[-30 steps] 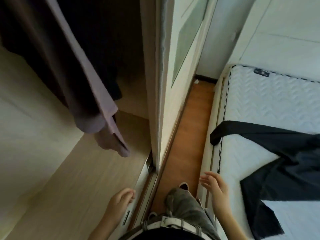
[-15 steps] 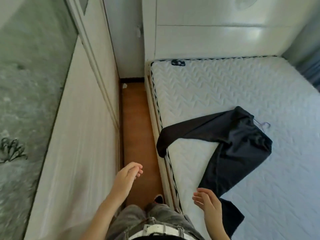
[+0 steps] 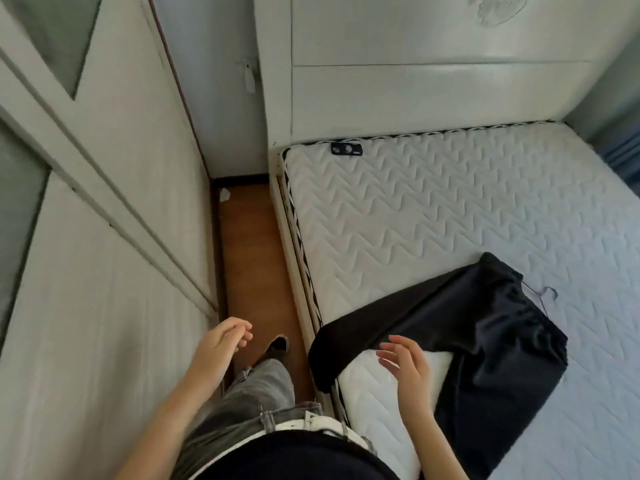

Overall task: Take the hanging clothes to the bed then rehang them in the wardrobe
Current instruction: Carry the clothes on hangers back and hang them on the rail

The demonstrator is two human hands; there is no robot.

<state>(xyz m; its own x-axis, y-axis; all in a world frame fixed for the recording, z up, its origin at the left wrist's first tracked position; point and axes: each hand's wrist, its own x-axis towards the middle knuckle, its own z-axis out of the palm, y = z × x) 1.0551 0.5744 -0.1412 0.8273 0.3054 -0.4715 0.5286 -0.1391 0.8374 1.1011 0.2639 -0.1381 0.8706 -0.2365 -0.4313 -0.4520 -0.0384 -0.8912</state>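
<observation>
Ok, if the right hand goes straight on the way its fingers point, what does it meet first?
Probably the black garment, whose sleeve lies across the mattress edge just beyond the right hand; its height above is unclear.

Black garment (image 3: 485, 327) on hanger (image 3: 540, 294), crumpled on bed (image 3: 415, 209).

My dark shoe (image 3: 277, 346) stands on the brown floor (image 3: 249, 258); a white scrap (image 3: 224, 194) lies at the floor's far end, under the wall (image 3: 221, 81).
</observation>
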